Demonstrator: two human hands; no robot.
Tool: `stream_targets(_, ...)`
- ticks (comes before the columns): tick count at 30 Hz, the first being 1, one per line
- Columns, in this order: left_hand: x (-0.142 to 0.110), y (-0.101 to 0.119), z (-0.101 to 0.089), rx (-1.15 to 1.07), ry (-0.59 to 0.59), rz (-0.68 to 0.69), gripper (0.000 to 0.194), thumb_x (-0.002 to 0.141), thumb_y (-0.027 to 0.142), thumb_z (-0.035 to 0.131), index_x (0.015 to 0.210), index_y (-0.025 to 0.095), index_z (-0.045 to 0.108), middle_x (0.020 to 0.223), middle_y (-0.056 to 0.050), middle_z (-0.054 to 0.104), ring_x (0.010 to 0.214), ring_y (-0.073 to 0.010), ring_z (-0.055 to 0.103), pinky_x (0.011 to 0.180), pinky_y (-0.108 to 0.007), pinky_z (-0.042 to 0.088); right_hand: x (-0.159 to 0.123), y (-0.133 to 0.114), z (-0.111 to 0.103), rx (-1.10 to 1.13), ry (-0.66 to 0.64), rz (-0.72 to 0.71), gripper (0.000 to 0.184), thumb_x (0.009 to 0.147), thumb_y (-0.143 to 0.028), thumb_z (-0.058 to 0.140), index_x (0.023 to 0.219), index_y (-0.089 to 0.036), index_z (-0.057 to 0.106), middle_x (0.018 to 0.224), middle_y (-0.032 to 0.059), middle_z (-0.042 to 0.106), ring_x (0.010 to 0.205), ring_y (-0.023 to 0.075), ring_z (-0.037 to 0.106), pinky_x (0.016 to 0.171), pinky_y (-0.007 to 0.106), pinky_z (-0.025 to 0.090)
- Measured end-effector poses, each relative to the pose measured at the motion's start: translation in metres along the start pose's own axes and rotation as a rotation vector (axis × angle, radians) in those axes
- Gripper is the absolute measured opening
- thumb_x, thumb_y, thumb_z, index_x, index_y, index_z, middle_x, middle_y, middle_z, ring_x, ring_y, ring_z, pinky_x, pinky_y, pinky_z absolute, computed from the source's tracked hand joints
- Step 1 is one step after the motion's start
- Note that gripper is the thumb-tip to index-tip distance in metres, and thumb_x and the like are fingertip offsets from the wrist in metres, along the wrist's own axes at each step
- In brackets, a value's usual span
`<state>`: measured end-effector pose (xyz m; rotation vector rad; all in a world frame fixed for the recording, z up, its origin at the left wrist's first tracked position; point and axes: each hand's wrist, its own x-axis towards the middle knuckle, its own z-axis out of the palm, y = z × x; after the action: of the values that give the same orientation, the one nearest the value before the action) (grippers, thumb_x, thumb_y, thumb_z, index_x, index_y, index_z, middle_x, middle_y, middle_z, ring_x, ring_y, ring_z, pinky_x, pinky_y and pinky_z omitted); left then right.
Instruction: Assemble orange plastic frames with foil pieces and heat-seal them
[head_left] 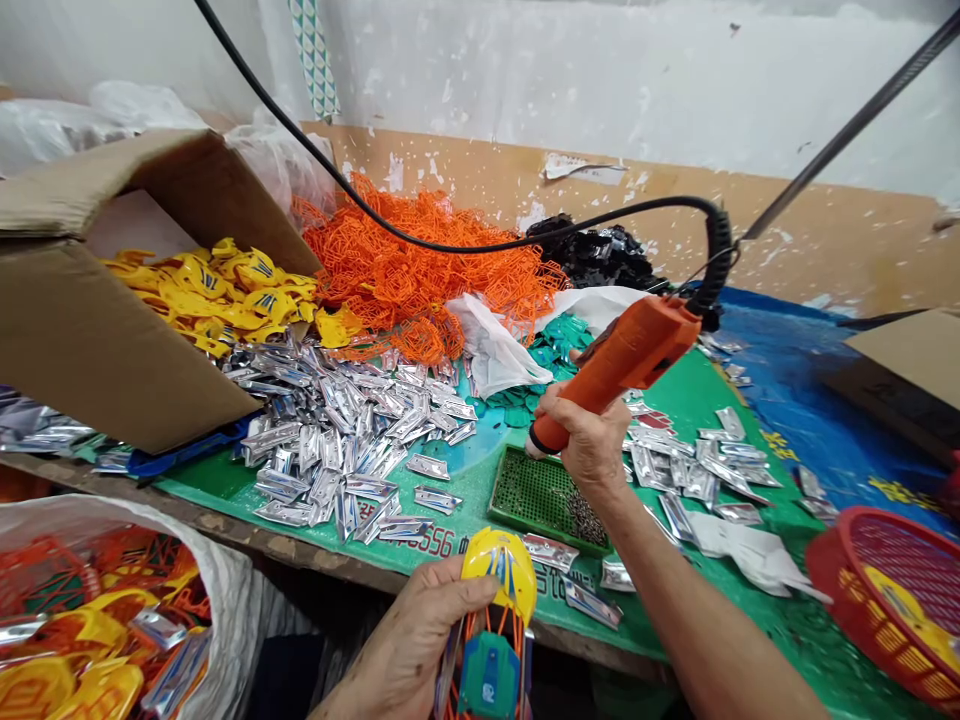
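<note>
Our left hand (420, 640) is shut tight on a yellow, orange and green plastic toy (495, 610), and we hold it up near the edge of the table (679, 395). Our right hand (592, 440) is clamped around an orange electric screwdriver (622, 365) with a curly black cord (718, 245), just above a green tray of little screws (544, 500). Shiny silver packets (337, 440) lie all over the table, yellow plastic bits (210, 295) fill a cardboard box (112, 340), and a red basket (885, 600) sits near our right arm
</note>
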<state>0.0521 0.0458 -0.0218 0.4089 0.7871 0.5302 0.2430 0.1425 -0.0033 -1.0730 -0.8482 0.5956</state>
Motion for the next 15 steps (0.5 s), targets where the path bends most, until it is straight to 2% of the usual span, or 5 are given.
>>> stream_targets(15, -0.0005, -0.0023, 0.0008, 0.016, 0.003, 0.025, 0.021, 0.070, 0.026, 0.074, 0.082, 0.009, 0.071, 0.068, -0.008, 0.069, 0.052, -0.0115, 0.059, 0.052, -0.020, 0.045, -0.0022, -0.0010, 0.0012, -0.049, -0.016, -0.026, 0.013, 0.057, -0.022, 0.071, 0.064, -0.017, 0.061, 0.059, -0.0027, 0.060, 0.054, 0.0136, 0.053, 0.058, 0.032, 0.044)
